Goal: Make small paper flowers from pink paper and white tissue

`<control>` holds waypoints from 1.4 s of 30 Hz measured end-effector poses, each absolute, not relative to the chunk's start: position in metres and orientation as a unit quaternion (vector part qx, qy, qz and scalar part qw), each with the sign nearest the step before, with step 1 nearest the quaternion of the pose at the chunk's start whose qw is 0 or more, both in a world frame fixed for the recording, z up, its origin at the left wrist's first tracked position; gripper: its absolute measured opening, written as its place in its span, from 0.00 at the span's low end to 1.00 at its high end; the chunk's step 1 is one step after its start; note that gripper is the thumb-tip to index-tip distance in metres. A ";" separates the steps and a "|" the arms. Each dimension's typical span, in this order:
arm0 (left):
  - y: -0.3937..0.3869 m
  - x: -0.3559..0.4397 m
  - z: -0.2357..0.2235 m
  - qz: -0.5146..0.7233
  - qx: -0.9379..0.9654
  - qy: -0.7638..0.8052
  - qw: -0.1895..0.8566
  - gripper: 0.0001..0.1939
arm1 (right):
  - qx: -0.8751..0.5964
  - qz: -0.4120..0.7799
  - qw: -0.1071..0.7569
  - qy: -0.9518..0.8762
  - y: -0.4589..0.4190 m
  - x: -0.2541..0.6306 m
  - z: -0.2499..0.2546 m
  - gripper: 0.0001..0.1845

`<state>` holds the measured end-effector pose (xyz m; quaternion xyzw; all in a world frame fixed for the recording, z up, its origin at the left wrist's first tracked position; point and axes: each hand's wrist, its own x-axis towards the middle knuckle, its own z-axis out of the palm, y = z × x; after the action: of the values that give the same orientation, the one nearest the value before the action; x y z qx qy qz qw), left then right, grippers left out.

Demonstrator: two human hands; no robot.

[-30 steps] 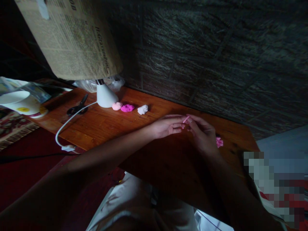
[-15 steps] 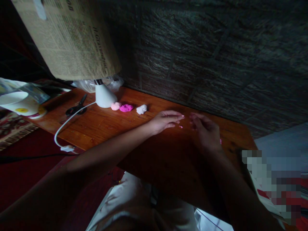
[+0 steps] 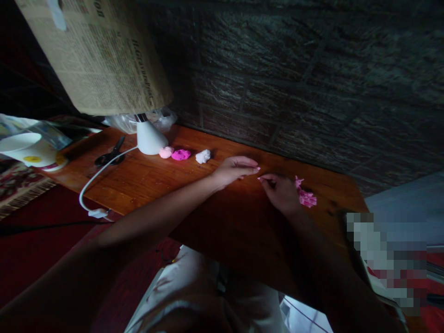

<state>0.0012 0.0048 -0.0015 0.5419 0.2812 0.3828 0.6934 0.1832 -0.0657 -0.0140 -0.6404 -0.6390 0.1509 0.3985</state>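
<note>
Delicate pinches, close together
Left hand (image 3: 231, 172) and right hand (image 3: 283, 193) look pinched, contents unclear; ruffled pink pieces (image 3: 308, 199) lie beside the right, probably for easy reach.

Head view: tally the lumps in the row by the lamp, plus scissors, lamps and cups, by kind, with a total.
Lumps: 3 (pale pink lump, magenta lump, white lump)
Scissors: 1
Lamp: 1
Cup: 1
Total: 6
Left out: pink pieces by the right hand, too bunched to count.
</note>
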 end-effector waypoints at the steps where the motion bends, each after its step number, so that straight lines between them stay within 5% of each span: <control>1: 0.005 0.001 -0.004 0.373 0.573 0.267 0.679 0.16 | -0.644 0.175 0.411 -0.621 -0.066 0.184 -0.013 0.07; 6: 0.006 0.000 -0.013 0.258 0.758 0.188 0.569 0.09 | -0.630 0.340 0.488 -0.500 -0.067 0.182 -0.007 0.20; 11: 0.007 -0.004 -0.012 0.236 0.834 0.179 0.465 0.08 | -0.579 0.428 0.526 -0.453 -0.071 0.172 0.000 0.22; 20: 0.006 0.000 -0.006 0.356 0.712 0.212 0.567 0.10 | -0.568 0.423 0.547 -0.446 -0.072 0.171 0.005 0.19; 32: 0.003 0.001 -0.003 0.337 0.626 0.251 0.657 0.16 | -0.561 0.379 0.549 -0.489 -0.074 0.166 0.010 0.24; 42: -0.003 0.001 0.003 0.364 0.651 0.261 0.613 0.13 | -0.550 0.400 0.575 -0.454 -0.072 0.166 0.004 0.23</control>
<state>0.0011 -0.0026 0.0032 0.6508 0.2608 0.3642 0.6130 0.1665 -0.0721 0.0041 -0.5502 -0.4537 0.4002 0.5755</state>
